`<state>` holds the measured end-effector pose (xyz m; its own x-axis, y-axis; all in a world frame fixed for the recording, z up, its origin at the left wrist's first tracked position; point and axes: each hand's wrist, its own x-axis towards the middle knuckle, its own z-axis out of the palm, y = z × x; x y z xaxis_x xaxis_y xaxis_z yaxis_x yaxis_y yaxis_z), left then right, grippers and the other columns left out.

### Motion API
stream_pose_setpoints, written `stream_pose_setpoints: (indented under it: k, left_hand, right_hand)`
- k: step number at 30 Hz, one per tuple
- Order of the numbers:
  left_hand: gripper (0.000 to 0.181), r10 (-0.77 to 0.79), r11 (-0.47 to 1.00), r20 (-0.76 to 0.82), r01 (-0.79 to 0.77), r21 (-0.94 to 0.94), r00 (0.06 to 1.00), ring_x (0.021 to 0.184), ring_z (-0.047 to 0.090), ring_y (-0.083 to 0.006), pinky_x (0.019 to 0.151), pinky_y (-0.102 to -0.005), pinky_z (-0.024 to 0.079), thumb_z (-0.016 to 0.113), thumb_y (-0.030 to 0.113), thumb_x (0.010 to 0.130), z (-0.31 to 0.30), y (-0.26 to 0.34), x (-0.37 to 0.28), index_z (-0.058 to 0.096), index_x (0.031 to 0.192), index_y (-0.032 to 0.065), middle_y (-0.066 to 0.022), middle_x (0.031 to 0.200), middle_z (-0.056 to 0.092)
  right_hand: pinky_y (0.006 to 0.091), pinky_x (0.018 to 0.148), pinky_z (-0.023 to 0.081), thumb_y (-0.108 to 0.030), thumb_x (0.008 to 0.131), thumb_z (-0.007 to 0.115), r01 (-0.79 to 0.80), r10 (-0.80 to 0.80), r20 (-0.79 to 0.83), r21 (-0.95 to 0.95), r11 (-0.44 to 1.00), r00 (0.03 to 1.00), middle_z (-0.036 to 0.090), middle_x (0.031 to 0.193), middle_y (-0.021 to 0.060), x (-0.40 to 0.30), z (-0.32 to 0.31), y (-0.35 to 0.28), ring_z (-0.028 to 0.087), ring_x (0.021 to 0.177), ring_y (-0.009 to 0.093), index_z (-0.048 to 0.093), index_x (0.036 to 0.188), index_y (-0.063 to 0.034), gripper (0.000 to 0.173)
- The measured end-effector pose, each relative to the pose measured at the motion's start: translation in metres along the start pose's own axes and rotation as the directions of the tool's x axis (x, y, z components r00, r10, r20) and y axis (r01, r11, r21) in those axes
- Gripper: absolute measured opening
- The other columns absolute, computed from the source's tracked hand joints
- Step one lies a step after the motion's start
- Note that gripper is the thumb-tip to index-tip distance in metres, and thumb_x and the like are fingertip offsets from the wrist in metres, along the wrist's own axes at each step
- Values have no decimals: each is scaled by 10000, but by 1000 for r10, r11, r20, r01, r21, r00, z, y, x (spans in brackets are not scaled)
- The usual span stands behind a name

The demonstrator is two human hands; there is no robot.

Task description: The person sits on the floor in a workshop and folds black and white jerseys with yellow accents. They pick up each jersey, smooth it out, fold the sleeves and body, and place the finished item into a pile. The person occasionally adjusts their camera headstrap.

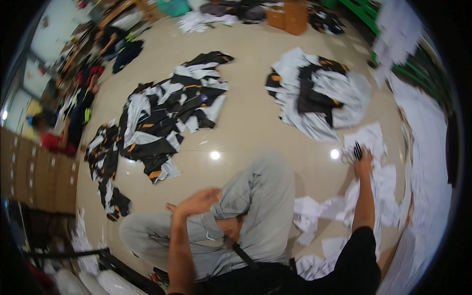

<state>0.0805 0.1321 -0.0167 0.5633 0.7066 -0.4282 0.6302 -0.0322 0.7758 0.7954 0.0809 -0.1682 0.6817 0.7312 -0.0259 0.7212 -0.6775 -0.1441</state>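
Observation:
My left hand (pixel 201 202) hovers over my crossed legs in grey jeans (pixel 265 206), holding nothing, thumb apart from the blurred fingers. To the far right, my right hand (pixel 364 164) reaches down to white cloth pieces (pixel 368 138) on the floor. Its fingers touch a small black object with pale stripes (pixel 358 151). Beside that object are pale loops (pixel 346 156) that look like scissor handles. Blur hides whether my fingers are closed round any of it. More white scraps (pixel 308 214) lie between my knee and right arm.
Ahead to the left spreads a heap of black, white and orange garments (pixel 166 107); a similar pile (pixel 313 92) lies ahead to the right. Long white fabric (pixel 424 155) lines the right side. Cardboard boxes (pixel 40 173) stand left, near a person in red (pixel 59 142). Another person (pixel 110 38) sits farther back.

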Motion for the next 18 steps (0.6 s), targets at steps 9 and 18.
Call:
stream_pose_setpoints:
  k: [9, 18]
  left_hand:
    - [1250, -332, 904, -834, 403, -146, 441, 1405, 263, -540, 1150, -512, 278, 809, 649, 670, -130, -131, 244, 186, 1546, 11, -437, 1504, 179]
    - [1069, -180, 859, -886, 507, 69, 427, 1455, 149, -517, 1136, -667, 132, 698, 750, 680, -221, -107, 452, 402, 1479, 106, -364, 1505, 294]
  right_hand:
    - [759, 1077, 156, -219, 862, 547, -66, 66, 6, -51, 997, 998, 291, 1611, 79, 19, 15, 5, 253, 1482, 322, 344, 1547, -245, 715]
    - [482, 1139, 313, -185, 871, 459, -96, 87, -223, -30, 995, 971, 434, 1489, 206, -20, 38, 85, 393, 1379, 398, 430, 1479, -57, 623]
